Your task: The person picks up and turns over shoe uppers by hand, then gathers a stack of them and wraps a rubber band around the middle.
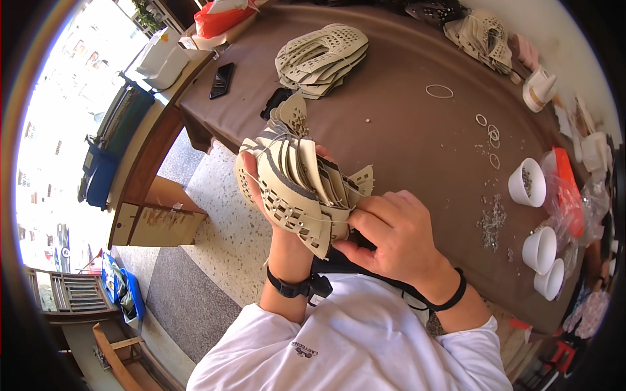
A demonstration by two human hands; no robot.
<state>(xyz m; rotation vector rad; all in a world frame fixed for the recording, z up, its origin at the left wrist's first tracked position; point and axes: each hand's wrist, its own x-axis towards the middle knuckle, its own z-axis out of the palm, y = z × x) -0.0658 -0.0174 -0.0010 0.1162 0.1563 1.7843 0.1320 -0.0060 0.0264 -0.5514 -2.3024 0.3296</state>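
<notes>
A thick bundle of beige shoe uppers (283, 189) with punched square holes and small studs is gripped in my left hand (250, 167), whose palm is mostly hidden behind it. Grey edging runs between several of the layers. At the bundle's right edge, the closed fingers of my right hand (399, 228) pinch a thin pale band (332, 220) stretched across the pieces. The band looks like a rubber band. The bundle is held above the near left edge of the table, tilted.
On the brown-covered table (404, 137) lie another stack of uppers (323, 55), a black phone (222, 81), loose white bands (493, 133) and scattered metal studs (492, 221). White cups (527, 182) line the right side. A wooden cabinet (160, 215) stands left.
</notes>
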